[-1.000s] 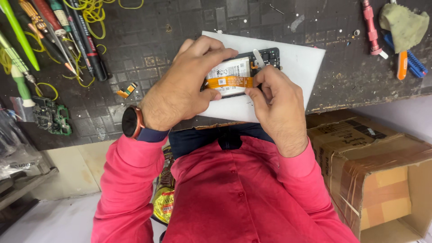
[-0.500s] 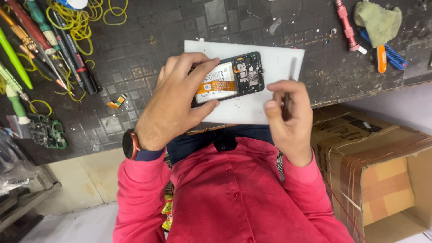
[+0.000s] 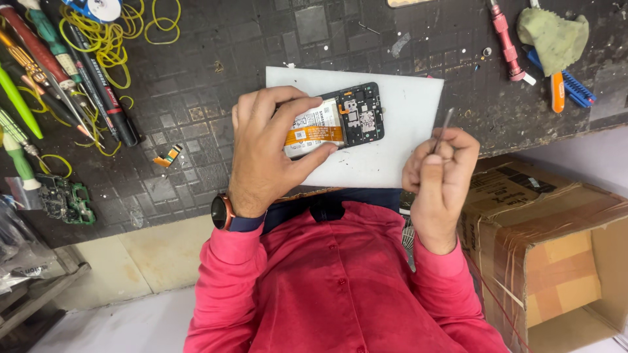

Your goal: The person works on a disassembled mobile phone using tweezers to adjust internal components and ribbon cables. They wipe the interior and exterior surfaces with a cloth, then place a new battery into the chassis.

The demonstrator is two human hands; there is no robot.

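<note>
opened black phone with white battery [image 3: 340,121]: black frame, white battery face, an orange strip across it, grey and silver parts at the far end
white rectangular sheet [image 3: 405,104]: plain white
dark rubber work mat [image 3: 216,59]: near-black, a pattern of raised squares
thin metal tool [image 3: 443,129]: silver-grey
long-sleeved shirt [image 3: 333,281]: pinkish red, plain
round wristwatch [image 3: 222,211]: black face, coppery rim
loose rubber bands [image 3: 111,39]: yellow
small circuit board [image 3: 65,199]: green
crumpled cloth [image 3: 555,36]: pale green
open cardboard box [image 3: 556,242]: brown, with glossy tan tape strips
slim screwdriver [image 3: 505,33]: pink
</note>
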